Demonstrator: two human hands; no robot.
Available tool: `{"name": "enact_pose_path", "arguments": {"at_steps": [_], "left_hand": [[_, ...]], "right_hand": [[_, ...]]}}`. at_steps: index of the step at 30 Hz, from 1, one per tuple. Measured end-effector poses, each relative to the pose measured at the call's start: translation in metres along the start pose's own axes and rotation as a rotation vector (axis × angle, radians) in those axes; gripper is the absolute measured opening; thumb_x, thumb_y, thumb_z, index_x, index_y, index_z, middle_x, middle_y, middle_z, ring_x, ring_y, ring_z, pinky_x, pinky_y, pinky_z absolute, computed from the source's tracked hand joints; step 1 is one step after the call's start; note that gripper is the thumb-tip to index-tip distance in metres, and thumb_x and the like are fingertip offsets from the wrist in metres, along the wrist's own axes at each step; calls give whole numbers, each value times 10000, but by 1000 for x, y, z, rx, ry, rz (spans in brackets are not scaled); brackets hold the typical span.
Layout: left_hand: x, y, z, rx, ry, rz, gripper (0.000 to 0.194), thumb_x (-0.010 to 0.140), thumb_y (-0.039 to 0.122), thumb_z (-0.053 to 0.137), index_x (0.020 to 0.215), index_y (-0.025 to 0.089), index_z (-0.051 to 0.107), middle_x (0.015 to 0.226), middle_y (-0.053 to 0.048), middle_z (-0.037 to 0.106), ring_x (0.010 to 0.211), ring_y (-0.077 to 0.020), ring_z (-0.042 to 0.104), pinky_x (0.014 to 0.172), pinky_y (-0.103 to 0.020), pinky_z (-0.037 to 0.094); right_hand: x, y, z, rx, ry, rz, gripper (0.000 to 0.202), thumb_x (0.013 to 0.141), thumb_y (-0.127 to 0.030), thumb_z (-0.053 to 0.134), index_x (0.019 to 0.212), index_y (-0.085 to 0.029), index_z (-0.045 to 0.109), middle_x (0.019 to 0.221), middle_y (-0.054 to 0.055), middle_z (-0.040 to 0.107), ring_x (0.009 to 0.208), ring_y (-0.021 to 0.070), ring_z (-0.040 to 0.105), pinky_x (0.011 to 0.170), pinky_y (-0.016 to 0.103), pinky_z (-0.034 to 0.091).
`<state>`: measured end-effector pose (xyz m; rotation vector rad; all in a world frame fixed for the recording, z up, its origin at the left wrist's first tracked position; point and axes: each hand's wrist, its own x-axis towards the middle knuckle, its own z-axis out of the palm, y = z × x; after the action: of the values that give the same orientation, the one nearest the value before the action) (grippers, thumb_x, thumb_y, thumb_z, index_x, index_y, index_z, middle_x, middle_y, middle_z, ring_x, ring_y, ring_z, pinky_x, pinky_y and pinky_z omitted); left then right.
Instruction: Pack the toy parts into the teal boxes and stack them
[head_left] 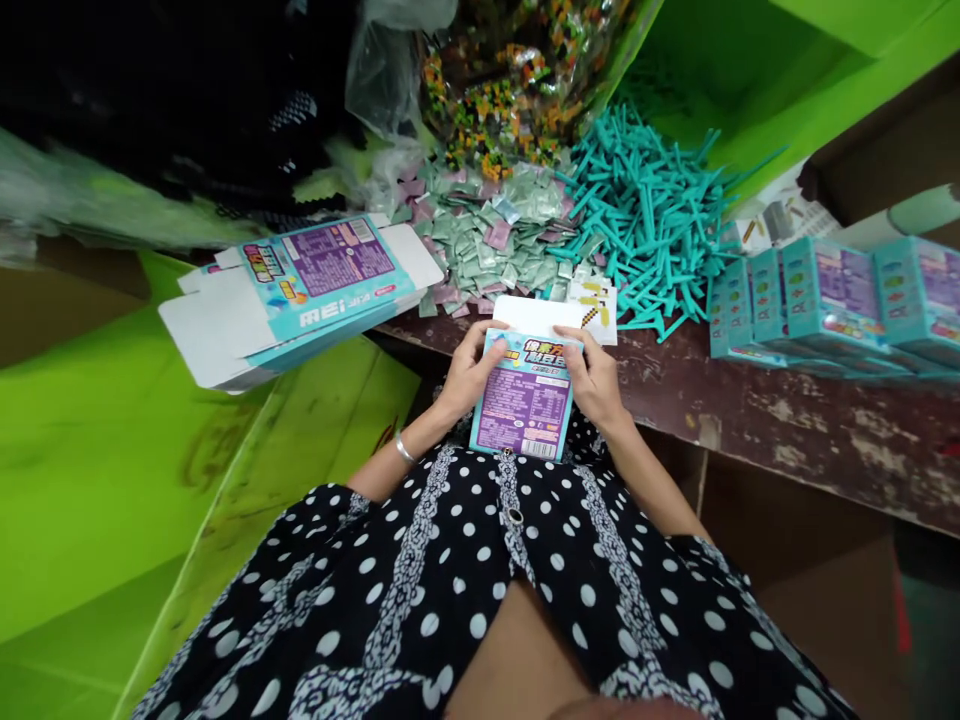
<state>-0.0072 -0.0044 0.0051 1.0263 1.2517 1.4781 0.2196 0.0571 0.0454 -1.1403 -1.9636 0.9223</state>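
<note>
A teal and purple printed box is held upright against my body, its white top flap raised toward the table. My left hand grips its left edge near the top, thumb on the printed face. On the opposite edge my right hand grips it the same way. Just beyond the box lies a white card with a pickaxe picture. Small green and pink packets are heaped behind it. Whether anything is inside the held box cannot be seen.
Flat unfolded boxes are stacked at the left. Teal plastic sticks form a pile right of the packets. Several filled-out boxes stand in a row on the worn table at right. A clear bag of coloured pieces lies behind.
</note>
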Motion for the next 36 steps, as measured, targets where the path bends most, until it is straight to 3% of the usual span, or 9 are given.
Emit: {"name": "enact_pose_path", "arguments": {"at_steps": [4,9,12,15,18,21,28,33,36], "left_hand": [[15,-4,-2,99,63,100,602,1005,812,680,878,224,691,934,-52,685,892,-205,637,846,-353,552],[27,4,0,-15,166,136,678,863,886,799,934,270,523,821,8,614,756,-174,628,764,-339,541],[30,20,-7,-23,-5,79,661,912,879,752,899,258,525,783,6,632,713,-166,655,728,-331,537],[35,43,-16,58,-206,12,577,849,725,920,864,223,636,838,-21,701,746,-158,668,695,-304,516],[38,62,-21,134,-311,16,445,805,575,996,948,203,798,960,-59,779,852,-180,703,748,-314,547],[37,69,-20,236,-276,109,281,890,507,942,974,243,896,940,-66,796,917,-204,702,795,-344,555],[37,64,-14,253,-209,169,251,1021,510,834,942,290,925,897,-56,812,924,-203,717,845,-362,580],[22,62,-27,213,-422,190,289,1063,537,760,1171,318,915,1230,-93,819,1170,-235,745,1078,-415,603],[16,64,-28,244,-525,171,320,1020,507,819,1300,363,879,1281,-90,812,1206,-259,753,1110,-443,615]], "right_hand": [[5,2,10,55,107,-27,607,1117,-749,489,798,-245,600,857,50,659,832,221,638,821,394,542],[16,1,20,328,328,-64,499,918,-709,820,1033,-289,577,965,18,682,923,210,682,889,389,583],[22,-3,13,461,147,-53,558,861,-722,879,872,-284,534,814,-20,620,836,191,642,953,412,602],[32,-12,-8,428,-138,60,527,845,-687,917,800,-260,611,828,-11,670,824,180,646,916,392,612],[43,-23,-32,292,-416,89,465,867,-615,927,1168,-269,848,1206,51,837,1117,247,758,1057,437,608],[51,-33,-45,206,-584,57,493,985,-606,819,1375,-307,863,1373,62,842,1258,283,771,1141,469,588],[54,-41,-48,184,-646,65,625,1097,-744,600,1444,-282,839,1258,67,877,1175,274,799,1051,429,626],[31,-34,-51,-39,-618,-30,680,1171,-711,398,1640,-312,685,1581,74,739,1397,312,710,1208,518,538],[25,-46,-53,-216,-576,-117,637,1143,-695,468,1565,-308,746,1409,113,813,1263,340,726,1112,536,559]]}}
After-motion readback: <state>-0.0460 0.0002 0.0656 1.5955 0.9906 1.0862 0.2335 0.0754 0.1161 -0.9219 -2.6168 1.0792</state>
